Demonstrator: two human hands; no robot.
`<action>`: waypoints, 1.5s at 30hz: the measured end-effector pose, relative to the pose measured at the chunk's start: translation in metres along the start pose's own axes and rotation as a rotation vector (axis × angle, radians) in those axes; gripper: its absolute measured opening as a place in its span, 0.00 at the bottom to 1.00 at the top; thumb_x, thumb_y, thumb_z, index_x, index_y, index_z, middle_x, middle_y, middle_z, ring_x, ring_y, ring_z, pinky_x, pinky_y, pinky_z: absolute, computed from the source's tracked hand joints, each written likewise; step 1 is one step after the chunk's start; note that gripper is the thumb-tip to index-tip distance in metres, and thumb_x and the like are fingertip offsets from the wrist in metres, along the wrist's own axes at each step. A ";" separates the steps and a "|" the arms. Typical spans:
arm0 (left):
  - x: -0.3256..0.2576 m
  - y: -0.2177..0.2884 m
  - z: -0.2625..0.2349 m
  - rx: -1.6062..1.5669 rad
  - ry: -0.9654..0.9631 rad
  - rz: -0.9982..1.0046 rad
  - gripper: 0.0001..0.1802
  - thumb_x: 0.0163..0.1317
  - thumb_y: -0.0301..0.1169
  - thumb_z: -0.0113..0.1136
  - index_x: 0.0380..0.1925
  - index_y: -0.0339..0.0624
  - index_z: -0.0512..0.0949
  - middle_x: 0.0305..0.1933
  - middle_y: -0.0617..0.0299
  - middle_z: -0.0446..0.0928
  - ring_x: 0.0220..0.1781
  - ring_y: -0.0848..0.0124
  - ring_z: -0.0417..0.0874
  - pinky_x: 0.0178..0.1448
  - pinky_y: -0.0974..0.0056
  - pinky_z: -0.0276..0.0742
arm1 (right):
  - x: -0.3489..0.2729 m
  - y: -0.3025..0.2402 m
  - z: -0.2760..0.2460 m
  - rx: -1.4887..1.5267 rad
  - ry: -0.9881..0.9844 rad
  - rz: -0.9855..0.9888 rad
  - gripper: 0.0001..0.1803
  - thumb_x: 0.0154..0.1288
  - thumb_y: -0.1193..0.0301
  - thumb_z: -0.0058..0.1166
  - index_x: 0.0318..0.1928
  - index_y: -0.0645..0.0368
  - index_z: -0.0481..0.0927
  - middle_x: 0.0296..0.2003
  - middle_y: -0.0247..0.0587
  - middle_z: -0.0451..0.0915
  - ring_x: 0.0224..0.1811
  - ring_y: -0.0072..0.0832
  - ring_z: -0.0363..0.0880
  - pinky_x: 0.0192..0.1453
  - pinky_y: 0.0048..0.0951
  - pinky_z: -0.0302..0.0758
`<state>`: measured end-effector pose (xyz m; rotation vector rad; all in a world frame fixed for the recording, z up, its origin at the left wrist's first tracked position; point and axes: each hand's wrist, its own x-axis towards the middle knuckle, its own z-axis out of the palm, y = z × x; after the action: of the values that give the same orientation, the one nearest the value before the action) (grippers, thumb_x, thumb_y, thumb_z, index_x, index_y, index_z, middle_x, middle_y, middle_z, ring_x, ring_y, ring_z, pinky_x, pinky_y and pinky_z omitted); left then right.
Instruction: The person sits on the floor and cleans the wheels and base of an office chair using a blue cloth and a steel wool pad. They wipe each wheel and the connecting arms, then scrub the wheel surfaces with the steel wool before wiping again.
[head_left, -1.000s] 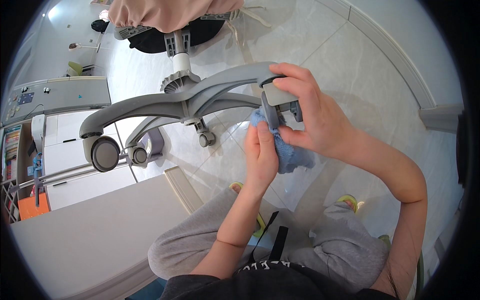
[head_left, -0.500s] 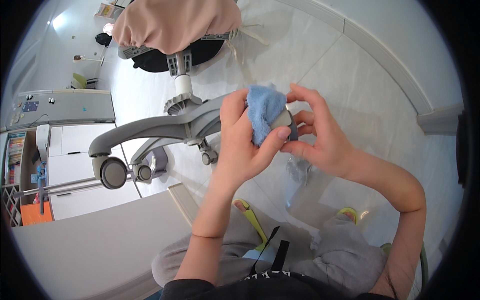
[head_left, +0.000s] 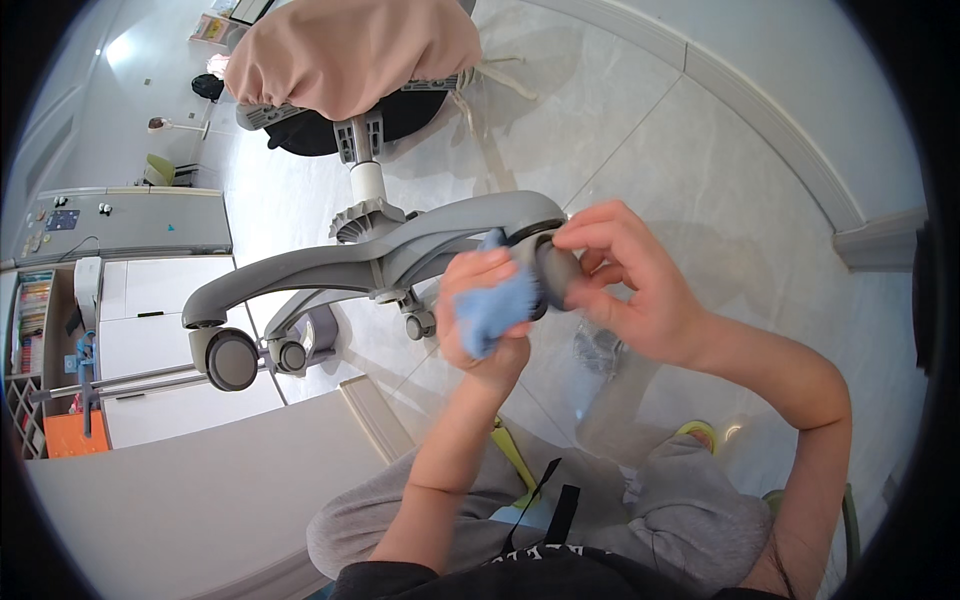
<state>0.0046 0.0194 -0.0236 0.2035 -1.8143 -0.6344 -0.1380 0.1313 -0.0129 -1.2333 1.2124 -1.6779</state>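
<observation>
A grey swivel chair lies tipped over, and its star-shaped base [head_left: 375, 255] points toward me with casters at the arm ends. Bunched in my left hand [head_left: 452, 325] is a blue cloth [head_left: 497, 308], slightly smeared by motion, beside the caster [head_left: 557, 272] on the right-hand arm. My right hand [head_left: 645, 295] grips the outer side of that caster with thumb and curled fingers. Another large caster [head_left: 232, 360] hangs from the left arm of the base. A pink cover [head_left: 350, 55] wraps the seat at the far end.
A clear plastic bag or wrapper [head_left: 597, 352] lies on the tiled floor below my right hand. A low grey partition [head_left: 200, 480] stands at the left, with white cabinets [head_left: 190, 340] behind it. A wall with a baseboard [head_left: 780, 110] runs along the right.
My left hand has drawn the blue cloth off the top of the caster, down and to the left, and balled it up. The base arm and caster now show more. My right hand stays at the caster.
</observation>
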 end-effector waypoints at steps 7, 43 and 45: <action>-0.021 0.018 0.000 -0.041 0.147 -0.277 0.31 0.60 0.51 0.60 0.40 0.25 0.76 0.47 0.45 0.77 0.53 0.55 0.78 0.58 0.55 0.72 | -0.002 -0.012 0.010 -0.010 0.017 0.045 0.27 0.56 0.76 0.62 0.56 0.55 0.69 0.53 0.42 0.61 0.42 0.28 0.74 0.46 0.28 0.78; -0.018 0.023 -0.020 0.212 -0.156 0.101 0.19 0.42 0.29 0.75 0.33 0.39 0.77 0.37 0.61 0.76 0.34 0.67 0.77 0.33 0.65 0.72 | 0.001 -0.012 0.007 -0.028 0.012 0.106 0.28 0.52 0.76 0.59 0.56 0.54 0.69 0.54 0.40 0.61 0.43 0.26 0.73 0.47 0.30 0.80; -0.037 0.030 -0.020 0.237 -0.117 0.032 0.18 0.45 0.32 0.74 0.32 0.38 0.76 0.37 0.60 0.76 0.35 0.67 0.77 0.37 0.63 0.73 | 0.000 -0.013 0.007 -0.015 0.016 0.106 0.28 0.53 0.76 0.59 0.56 0.54 0.69 0.53 0.40 0.61 0.43 0.27 0.73 0.47 0.30 0.80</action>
<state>0.0409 0.0541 -0.0346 0.3002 -2.0016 -0.4145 -0.1316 0.1329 0.0001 -1.1460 1.2798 -1.6071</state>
